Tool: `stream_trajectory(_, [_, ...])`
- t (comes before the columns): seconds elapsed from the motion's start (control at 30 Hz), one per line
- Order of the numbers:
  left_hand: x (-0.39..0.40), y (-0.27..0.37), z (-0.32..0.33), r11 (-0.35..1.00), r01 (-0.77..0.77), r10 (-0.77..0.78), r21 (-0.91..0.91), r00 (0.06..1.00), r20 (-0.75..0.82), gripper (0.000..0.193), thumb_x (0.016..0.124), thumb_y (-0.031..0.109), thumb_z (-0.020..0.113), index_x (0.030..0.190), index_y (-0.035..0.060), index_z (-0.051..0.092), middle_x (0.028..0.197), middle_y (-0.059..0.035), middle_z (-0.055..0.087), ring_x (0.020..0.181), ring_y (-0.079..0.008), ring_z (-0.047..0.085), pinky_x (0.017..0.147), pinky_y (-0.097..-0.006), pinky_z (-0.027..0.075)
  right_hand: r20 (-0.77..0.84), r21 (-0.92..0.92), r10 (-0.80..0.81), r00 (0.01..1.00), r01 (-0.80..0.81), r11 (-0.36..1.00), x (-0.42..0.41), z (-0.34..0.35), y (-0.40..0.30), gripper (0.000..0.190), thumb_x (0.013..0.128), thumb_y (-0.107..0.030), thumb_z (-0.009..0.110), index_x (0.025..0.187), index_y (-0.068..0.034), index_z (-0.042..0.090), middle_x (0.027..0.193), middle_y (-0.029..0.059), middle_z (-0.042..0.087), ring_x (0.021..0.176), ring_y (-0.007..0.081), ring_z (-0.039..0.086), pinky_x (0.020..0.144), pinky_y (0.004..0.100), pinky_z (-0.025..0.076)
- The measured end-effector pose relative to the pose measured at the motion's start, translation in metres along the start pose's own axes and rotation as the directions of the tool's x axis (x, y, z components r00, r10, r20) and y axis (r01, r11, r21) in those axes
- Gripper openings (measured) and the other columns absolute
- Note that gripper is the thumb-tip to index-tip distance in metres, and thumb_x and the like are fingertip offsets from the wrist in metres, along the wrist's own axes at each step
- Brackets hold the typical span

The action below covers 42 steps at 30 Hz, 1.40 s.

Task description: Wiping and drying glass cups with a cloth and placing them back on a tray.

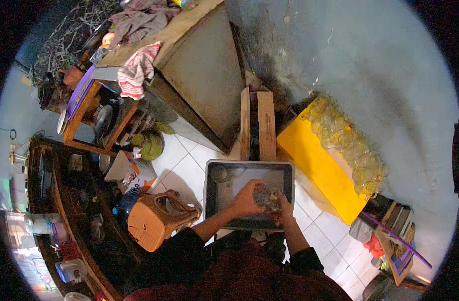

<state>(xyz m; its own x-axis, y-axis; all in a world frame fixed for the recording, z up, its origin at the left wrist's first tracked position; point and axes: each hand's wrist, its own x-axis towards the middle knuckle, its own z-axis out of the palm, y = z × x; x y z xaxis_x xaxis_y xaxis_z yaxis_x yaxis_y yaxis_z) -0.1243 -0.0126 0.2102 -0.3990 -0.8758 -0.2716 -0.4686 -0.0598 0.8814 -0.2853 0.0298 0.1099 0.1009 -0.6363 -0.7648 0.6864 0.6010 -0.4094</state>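
Over a dark grey plastic tub (208,192), my left hand (246,199) is wrapped around a clear glass vessel (261,195), probably a drinking glass or jar. My right hand (285,210) grips the vessel's other end, its fingers partly hidden behind it. A small yellowish patch shows between the hands; what it is cannot be made out. Inside the tub's far left corner sits another round, clear vessel (219,174), seemingly glass. The tub appears to hold shallow, murky liquid.
Many clear glass vessels (346,143) crowd the wall side of a yellow-topped table (312,161) at right. Two wooden beams (266,126) extend beyond the tub. An orange-brown plastic stool (146,227) stands left, near green coconuts (151,146). A striped cloth (138,71) hangs from a counter.
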Motion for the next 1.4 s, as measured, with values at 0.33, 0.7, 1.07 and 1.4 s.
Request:
stream_trajectory(0.33, [0.065, -0.095, -0.019, 0.799, -0.092, 0.026, 0.595, 0.993, 0.118, 0.071, 0.046, 0.013, 0.073, 0.108, 0.0114, 0.038, 0.105, -0.0107, 0.041, 0.101, -0.0320, 0.041, 0.085, -0.0384, 0.037, 0.364, -0.738, -0.401, 0.841, 0.523, 0.426, 0.079, -0.186, 0.109, 0.030, 0.079, -0.029, 0.052, 0.098, -0.006, 0.053, 0.081, 0.0070, 0.056, 0.050, 0.0124, 0.049, 0.037, 0.0216, 0.034])
stream_trajectory(0.7, [0.082, -0.151, -0.022, 0.406, -0.144, -0.035, 0.902, 0.984, 0.174, 0.080, 0.047, 0.019, 0.076, 0.115, 0.0146, 0.033, 0.113, -0.0052, 0.040, 0.106, -0.0256, 0.039, 0.087, -0.0467, 0.033, 0.386, -0.614, -0.372, 0.844, 0.536, 0.580, 0.076, -0.166, 0.102, 0.028, 0.080, -0.018, 0.052, 0.099, 0.002, 0.053, 0.093, 0.0114, 0.057, 0.080, 0.0215, 0.056, 0.053, 0.0259, 0.043])
stream_trajectory(1.07, [0.069, -0.162, -0.027, 0.113, -0.256, 0.120, 0.960, 0.963, 0.243, 0.057, 0.065, 0.013, 0.063, 0.116, 0.0173, 0.038, 0.116, -0.0071, 0.039, 0.107, -0.0259, 0.039, 0.091, -0.0477, 0.028, 0.107, -0.576, -0.013, 0.994, 0.072, 0.814, 0.067, -0.151, 0.094, 0.032, 0.083, -0.022, 0.045, 0.103, 0.002, 0.050, 0.091, 0.0113, 0.057, 0.074, 0.0163, 0.054, 0.055, 0.0252, 0.043])
stream_trajectory(1.4, [0.065, -0.103, -0.019, 0.355, -0.211, -0.018, 0.911, 0.972, 0.233, 0.066, 0.056, 0.014, 0.067, 0.115, 0.0136, 0.038, 0.120, -0.0136, 0.030, 0.112, -0.0326, 0.029, 0.091, -0.0512, 0.025, -0.064, -0.525, -0.082, 0.995, 0.036, 0.850, 0.010, -0.100, 0.055, 0.029, 0.075, -0.018, 0.051, 0.100, -0.003, 0.046, 0.096, 0.0104, 0.053, 0.083, 0.0221, 0.053, 0.062, 0.0308, 0.044])
